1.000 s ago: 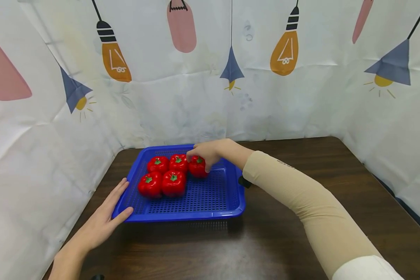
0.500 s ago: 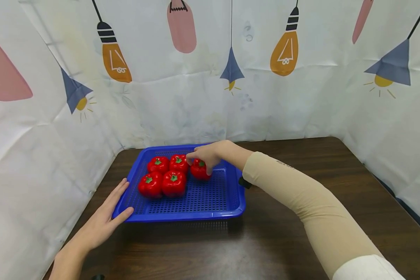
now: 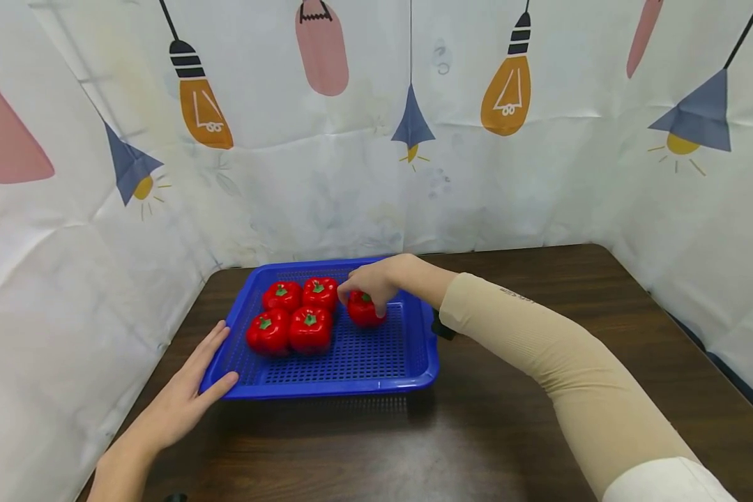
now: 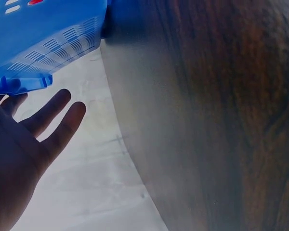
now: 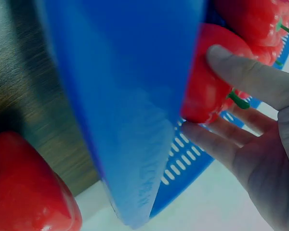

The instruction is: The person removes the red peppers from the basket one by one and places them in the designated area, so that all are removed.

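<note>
My right hand (image 3: pixel 371 282) reaches into a blue plastic basket (image 3: pixel 326 388) and grips a red bell pepper (image 3: pixel 364 312) at its right middle. In the right wrist view the thumb presses on this bell pepper (image 5: pixel 207 82), with the fingers round its other side and its green stem showing. Several more red bell peppers (image 3: pixel 310 330) sit bunched in the basket's left half, stems up. My left hand (image 3: pixel 178 401) rests at the basket's left rim, fingers straight and thumb apart. In the left wrist view, its spread fingers (image 4: pixel 62 130) lie beside the rim.
Another red bell pepper (image 5: pixel 26 187) lies outside the basket, seen only in the right wrist view; my right arm covers that area in the head view. The basket stands on a dark wooden table (image 3: pixel 477 432). A white printed curtain (image 3: pixel 326 188) hangs behind and along the sides.
My right hand has shifted the gripped bell pepper slightly right and toward me, widening the gap to the bunched peppers. The left hand keeps its place at the rim.
</note>
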`<move>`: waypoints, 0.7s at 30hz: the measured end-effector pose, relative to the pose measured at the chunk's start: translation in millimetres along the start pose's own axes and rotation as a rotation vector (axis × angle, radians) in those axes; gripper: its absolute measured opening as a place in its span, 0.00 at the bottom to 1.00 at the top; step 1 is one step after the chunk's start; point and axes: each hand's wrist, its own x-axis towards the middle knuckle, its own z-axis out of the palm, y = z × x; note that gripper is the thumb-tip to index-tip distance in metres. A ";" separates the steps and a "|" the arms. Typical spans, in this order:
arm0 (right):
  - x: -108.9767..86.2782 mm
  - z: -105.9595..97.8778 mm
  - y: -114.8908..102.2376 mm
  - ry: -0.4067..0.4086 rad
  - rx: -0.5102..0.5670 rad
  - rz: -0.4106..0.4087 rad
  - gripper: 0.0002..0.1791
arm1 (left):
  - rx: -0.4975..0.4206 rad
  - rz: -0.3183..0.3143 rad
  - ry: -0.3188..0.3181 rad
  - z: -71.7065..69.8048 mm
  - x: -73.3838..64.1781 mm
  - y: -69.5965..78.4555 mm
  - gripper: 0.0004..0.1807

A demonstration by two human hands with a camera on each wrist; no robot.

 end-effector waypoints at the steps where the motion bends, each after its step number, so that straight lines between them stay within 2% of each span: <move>1: 0.6 0.5 -0.2 0.000 -0.007 -0.007 0.33 | 0.000 -0.003 -0.004 -0.1 -0.2 0.1 0.42; 5: 1.2 1.4 -0.7 -0.002 -0.029 -0.022 0.33 | 0.001 -0.007 -0.006 -0.2 -0.8 0.3 0.42; 11: -4.7 1.1 1.5 -0.006 -0.003 -0.030 0.32 | 0.001 -0.004 0.005 -0.9 -0.8 0.0 0.42; 21: -21.7 -3.0 8.8 0.043 -0.002 -0.054 0.30 | -0.007 -0.002 -0.005 -1.2 -0.3 1.0 0.42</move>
